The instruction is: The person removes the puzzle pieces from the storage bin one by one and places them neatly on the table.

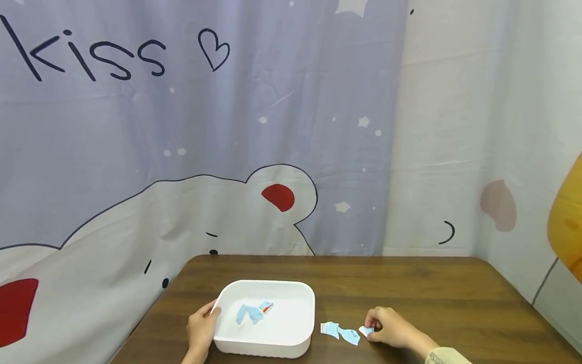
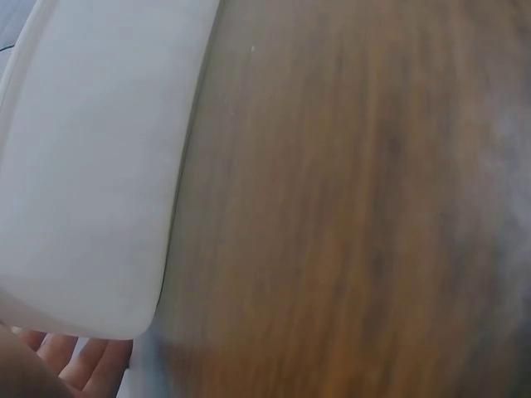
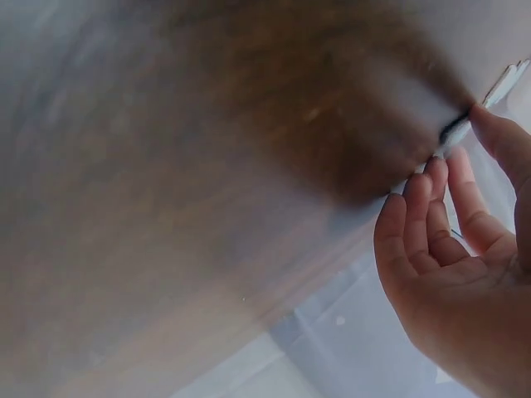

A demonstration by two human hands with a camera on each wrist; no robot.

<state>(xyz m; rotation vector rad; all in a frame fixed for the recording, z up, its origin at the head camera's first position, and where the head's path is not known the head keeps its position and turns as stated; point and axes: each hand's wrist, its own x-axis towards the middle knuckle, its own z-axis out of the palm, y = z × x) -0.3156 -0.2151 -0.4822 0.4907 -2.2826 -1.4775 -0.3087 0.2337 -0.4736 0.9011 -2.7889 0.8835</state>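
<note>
A white plastic basin (image 1: 263,339) stands on the table, with several flat light-blue puzzle pieces (image 1: 255,314) lying inside; one has a red streak. My left hand (image 1: 201,328) grips its left side, thumb at the rim and fingers along the outer wall. In the left wrist view, those fingers (image 2: 93,365) show just below the basin's wall (image 2: 91,166). To the right of the basin, my right hand (image 1: 388,326) pinches a light-blue and white puzzle piece (image 1: 365,330) at the table top. Two more puzzle pieces (image 1: 349,336) lie end to end between basin and right hand.
The brown wooden table (image 1: 409,278) has rounded far corners. Behind it hangs a printed curtain (image 1: 345,151) that also runs along the right side. The basin's raised walls surround the pieces inside.
</note>
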